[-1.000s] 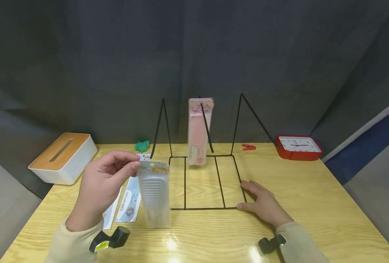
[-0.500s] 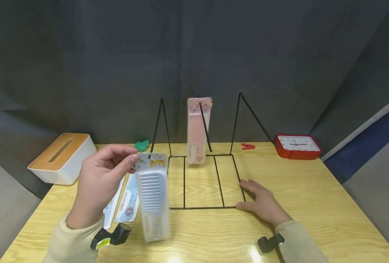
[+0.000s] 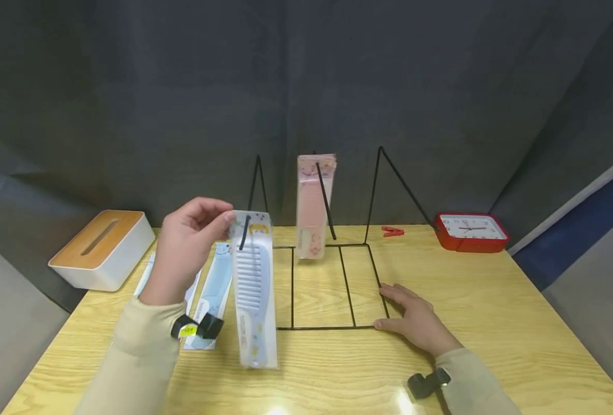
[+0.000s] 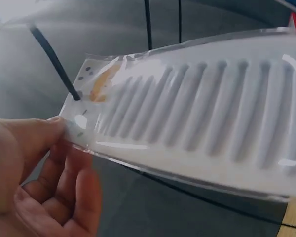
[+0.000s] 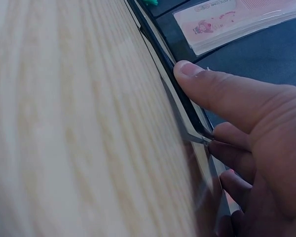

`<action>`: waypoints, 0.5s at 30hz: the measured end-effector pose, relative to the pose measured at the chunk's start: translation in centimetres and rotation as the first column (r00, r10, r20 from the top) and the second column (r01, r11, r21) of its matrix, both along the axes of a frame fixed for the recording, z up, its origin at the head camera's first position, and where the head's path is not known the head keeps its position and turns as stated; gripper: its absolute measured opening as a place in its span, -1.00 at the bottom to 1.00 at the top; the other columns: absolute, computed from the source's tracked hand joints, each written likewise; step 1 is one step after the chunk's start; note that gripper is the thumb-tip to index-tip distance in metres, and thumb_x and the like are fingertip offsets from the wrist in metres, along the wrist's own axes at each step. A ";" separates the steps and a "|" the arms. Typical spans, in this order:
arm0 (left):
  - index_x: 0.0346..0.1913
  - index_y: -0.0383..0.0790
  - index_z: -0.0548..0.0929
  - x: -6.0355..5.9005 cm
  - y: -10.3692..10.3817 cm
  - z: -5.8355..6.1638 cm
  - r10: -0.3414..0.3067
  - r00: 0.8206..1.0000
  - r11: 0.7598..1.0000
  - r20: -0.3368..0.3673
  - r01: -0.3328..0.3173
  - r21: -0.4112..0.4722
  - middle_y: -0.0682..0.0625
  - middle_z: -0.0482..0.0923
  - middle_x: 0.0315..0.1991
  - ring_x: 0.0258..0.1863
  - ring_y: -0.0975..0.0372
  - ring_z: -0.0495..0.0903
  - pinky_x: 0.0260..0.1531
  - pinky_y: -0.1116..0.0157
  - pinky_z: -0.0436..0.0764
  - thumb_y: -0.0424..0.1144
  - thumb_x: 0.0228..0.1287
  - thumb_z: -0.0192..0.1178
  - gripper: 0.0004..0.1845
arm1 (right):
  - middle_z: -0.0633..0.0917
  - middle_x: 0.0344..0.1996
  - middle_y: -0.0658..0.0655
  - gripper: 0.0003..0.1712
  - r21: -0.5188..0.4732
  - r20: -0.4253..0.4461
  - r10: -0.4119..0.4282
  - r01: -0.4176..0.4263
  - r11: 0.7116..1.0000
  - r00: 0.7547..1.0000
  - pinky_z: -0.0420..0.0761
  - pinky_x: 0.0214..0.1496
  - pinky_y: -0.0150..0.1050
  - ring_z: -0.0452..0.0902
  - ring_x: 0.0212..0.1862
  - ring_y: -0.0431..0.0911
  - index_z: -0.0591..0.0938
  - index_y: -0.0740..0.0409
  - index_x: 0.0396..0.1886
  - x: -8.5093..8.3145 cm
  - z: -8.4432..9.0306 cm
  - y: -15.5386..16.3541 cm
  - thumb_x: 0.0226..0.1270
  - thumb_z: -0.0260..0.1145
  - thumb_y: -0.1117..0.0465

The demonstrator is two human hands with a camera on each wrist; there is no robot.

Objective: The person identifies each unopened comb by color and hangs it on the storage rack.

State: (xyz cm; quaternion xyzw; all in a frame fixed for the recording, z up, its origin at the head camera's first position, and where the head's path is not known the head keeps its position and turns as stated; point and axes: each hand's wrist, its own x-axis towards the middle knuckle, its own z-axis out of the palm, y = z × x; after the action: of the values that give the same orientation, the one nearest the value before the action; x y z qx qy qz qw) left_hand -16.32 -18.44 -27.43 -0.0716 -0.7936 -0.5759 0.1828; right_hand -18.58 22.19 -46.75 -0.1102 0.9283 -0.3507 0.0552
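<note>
Now: left hand [image 3: 189,245] pinches one packaged white comb [image 3: 254,288] at wire rack's [image 3: 332,288] left hook | right hand [image 3: 415,323] flat on rack base | one pink comb pack [image 3: 311,207] hanging | two packs [image 3: 210,294] on tabletop [image 3: 493,311]

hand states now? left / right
Left hand: pinches the top of the packaged comb, at the rack's left hook.
Right hand: open, flat on the wire rack base corner.

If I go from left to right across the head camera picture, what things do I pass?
Tissue box → left hand → blue comb pack it pinches → pink comb packs hanging on the wire rack → right hand → red clock.
</note>
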 end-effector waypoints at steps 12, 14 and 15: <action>0.05 -0.17 0.65 -10.2 0.3 2.3 0.141 0.986 0.985 0.093 -0.131 -0.112 -0.04 0.62 -0.07 -0.12 0.16 0.62 -0.07 0.22 0.62 -0.12 0.44 0.24 -0.75 | 0.32 0.49 0.19 -0.01 -0.031 -0.009 0.005 -0.005 0.999 1.000 0.02 0.45 0.39 0.01 0.54 0.23 0.43 0.11 0.45 -0.2 -0.3 -0.1 0.09 0.54 -0.20; 0.04 -0.18 0.65 -11.1 0.2 2.6 0.167 0.982 0.978 0.089 -0.154 -0.140 -0.04 0.61 -0.07 -0.11 0.16 0.59 -0.05 0.22 0.61 -0.13 0.46 0.22 -0.75 | 0.32 0.49 0.19 -0.01 -0.036 -0.012 0.006 -0.007 0.999 1.000 0.02 0.45 0.37 0.01 0.54 0.23 0.43 0.12 0.46 -0.3 -0.3 -0.3 0.08 0.55 -0.19; 0.04 -0.17 0.65 -11.5 0.1 2.8 0.180 0.980 0.974 0.083 -0.166 -0.156 -0.04 0.60 -0.08 -0.11 0.16 0.58 -0.06 0.22 0.59 -0.13 0.46 0.22 -0.76 | 0.32 0.49 0.19 0.00 -0.036 -0.013 0.006 -0.007 0.999 1.000 0.02 0.46 0.37 0.01 0.54 0.23 0.42 0.12 0.46 -0.4 -0.4 -0.4 0.08 0.55 -0.19</action>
State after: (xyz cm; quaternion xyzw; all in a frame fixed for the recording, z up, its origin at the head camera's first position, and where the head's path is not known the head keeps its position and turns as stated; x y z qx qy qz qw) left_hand -27.79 -18.32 -24.67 0.0124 -0.8454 -0.4999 0.1877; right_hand -18.94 21.79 -47.13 -0.1164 0.9219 -0.3664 0.0484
